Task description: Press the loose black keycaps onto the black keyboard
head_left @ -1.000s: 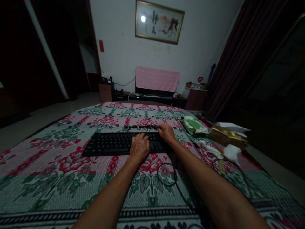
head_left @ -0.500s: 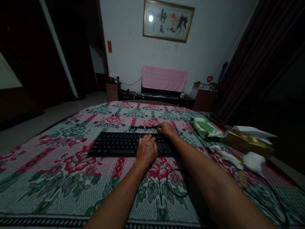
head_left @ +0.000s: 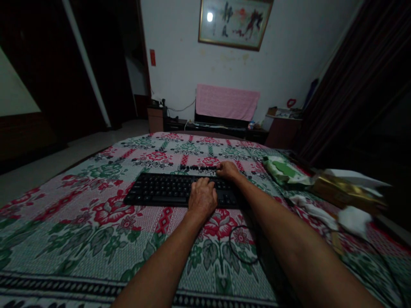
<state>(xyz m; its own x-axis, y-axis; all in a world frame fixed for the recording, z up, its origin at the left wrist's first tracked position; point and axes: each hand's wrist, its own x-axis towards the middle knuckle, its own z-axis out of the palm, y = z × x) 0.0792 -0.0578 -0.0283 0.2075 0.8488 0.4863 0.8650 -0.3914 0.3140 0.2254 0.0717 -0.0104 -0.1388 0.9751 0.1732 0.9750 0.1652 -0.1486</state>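
Note:
A black keyboard (head_left: 160, 190) lies on a floral bed cover (head_left: 96, 222). My left hand (head_left: 202, 197) rests palm down on its right part, fingers bent onto the keys, with nothing visibly held. My right hand (head_left: 227, 170) reaches past the keyboard's far right corner. Its fingers are drawn together at the right end of a short row of small black keycaps (head_left: 197, 167) lying on the cover just beyond the keyboard. What the fingertips pinch is too small to make out.
A black cable loop (head_left: 240, 248) lies between my forearms. To the right are a green packet (head_left: 282, 170), a gold box (head_left: 343, 190) and crumpled white tissue (head_left: 351, 220). Beyond the bed a pink cloth (head_left: 226, 102) covers a screen by the wall.
The view has swung left and tilted down a little. Both hands stay in place on the keyboard and at the keycap row.

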